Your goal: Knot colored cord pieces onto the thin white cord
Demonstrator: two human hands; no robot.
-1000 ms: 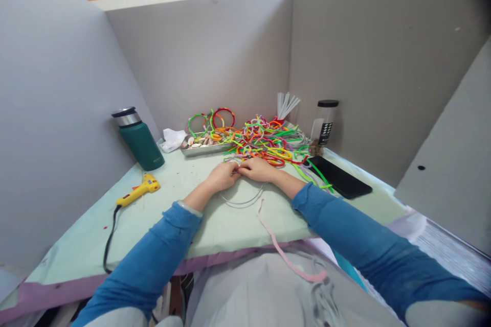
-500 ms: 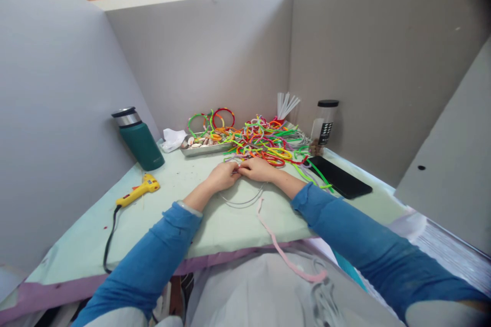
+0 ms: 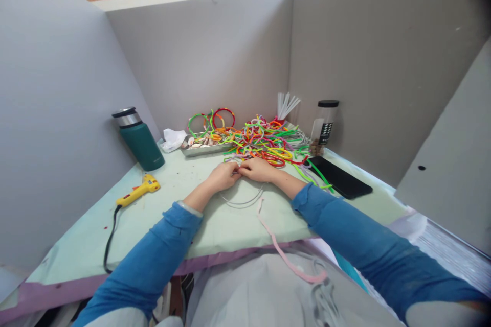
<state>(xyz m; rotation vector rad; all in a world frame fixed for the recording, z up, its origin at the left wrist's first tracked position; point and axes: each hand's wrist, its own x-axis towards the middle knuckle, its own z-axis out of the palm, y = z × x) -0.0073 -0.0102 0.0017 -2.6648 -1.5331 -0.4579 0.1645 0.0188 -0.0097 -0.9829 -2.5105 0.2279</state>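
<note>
My left hand [image 3: 223, 177] and my right hand [image 3: 258, 170] meet at the middle of the table, fingers pinched together at the far side of a thin wire ring [image 3: 241, 205]. The near arc of this ring curves toward me below my hands. Some small pinkish material seems to be between my fingertips, but they mostly hide it. A pink pipe cleaner [image 3: 276, 245] trails from just right of the ring over the table's front edge onto my lap. Just beyond my hands lies a tangled heap of coloured pipe cleaners [image 3: 264, 135].
At left are a yellow hot glue gun [image 3: 138, 190] and a green bottle [image 3: 141, 143]. A metal tray [image 3: 207, 149] of shells stands at the back, with wrapped rings [image 3: 223, 111] behind it. A black phone [image 3: 341, 178] and a clear jar [image 3: 322, 127] are at right. Grey partitions [image 3: 207, 56] surround the table.
</note>
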